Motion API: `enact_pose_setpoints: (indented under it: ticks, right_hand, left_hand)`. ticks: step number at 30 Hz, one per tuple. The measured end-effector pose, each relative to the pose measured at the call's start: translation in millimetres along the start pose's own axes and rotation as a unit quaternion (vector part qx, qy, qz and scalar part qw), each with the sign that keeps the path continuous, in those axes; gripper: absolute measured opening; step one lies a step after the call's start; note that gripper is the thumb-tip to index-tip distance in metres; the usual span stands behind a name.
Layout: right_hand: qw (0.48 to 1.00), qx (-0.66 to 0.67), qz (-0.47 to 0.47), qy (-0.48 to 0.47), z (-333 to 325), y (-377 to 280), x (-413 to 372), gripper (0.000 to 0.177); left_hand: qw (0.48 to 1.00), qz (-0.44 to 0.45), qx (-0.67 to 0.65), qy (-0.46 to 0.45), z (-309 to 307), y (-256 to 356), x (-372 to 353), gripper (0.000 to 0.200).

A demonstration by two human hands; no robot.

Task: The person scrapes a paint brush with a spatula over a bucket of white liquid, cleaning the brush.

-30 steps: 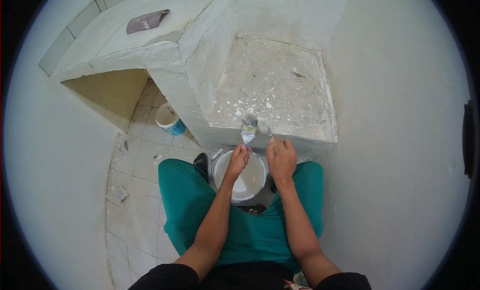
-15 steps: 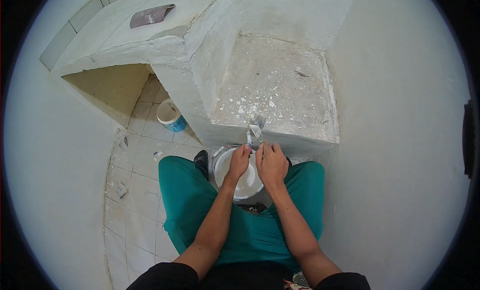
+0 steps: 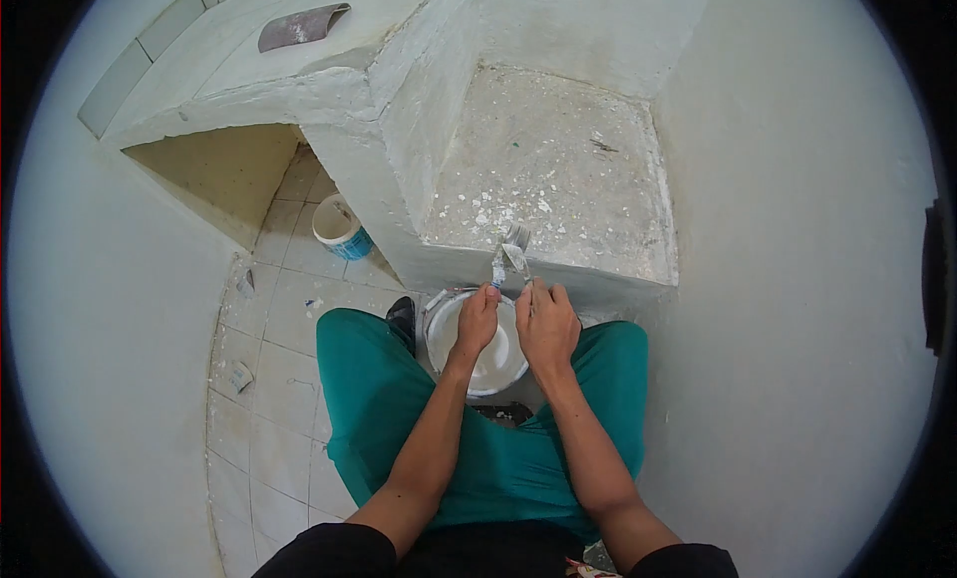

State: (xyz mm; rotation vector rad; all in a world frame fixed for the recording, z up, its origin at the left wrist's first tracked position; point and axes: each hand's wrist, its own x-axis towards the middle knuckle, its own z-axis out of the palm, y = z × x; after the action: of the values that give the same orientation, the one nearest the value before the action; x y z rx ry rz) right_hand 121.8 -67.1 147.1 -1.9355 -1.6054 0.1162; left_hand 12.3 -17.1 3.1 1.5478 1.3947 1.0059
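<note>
My left hand [image 3: 478, 321] is closed around the white-smeared handle of what looks like a paintbrush [image 3: 517, 236], its greyish end pointing away from me. Beside it, my right hand [image 3: 547, 324] is closed on a small scraper [image 3: 514, 257], whose white-coated blade lies against or just over the brush. Fingers hide both handles in part. Directly below both hands, between my knees, stands a round white bucket [image 3: 486, 371] with whitish material inside.
White flakes lie across a raised concrete ledge [image 3: 568, 179] ahead. A curved piece of pipe [image 3: 303, 29] rests on the upper left ledge. A blue-and-white bucket [image 3: 348, 244] stands on the tiled floor [image 3: 284, 379], where scraps lie. A wall [image 3: 797, 279] rises at right.
My right hand has shifted slightly to the right, and the scraper blade has moved a little along the brush. My left hand stays almost in place.
</note>
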Motion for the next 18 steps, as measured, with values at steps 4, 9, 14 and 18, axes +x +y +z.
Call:
enact_pose_setpoints:
  ticks: [4, 9, 14, 18]
  right_hand:
    - [1.0, -0.012, 0.009, -0.003, -3.1, -2.6, 1.1, 0.025]
    - [1.0, 0.001, 0.017, -0.001, -6.4, -6.2, -1.2, 0.024]
    - [1.0, 0.022, 0.017, 0.01, -8.3, -5.2, -0.5, 0.024]
    - [1.0, 0.012, 0.01, -0.001, -5.2, -1.8, 0.3, 0.025]
  left_hand:
    - [0.996, 0.003, 0.079, 0.042, -0.9, 6.4, -0.9, 0.037]
    - [0.988, -0.012, 0.145, 0.049, -6.5, 18.5, -2.1, 0.033]
    - [0.989, 0.034, 0.109, 0.09, -0.5, 8.3, -0.5, 0.027]
    - [0.997, 0.013, 0.02, 0.077, 0.8, 2.5, -1.3, 0.023]
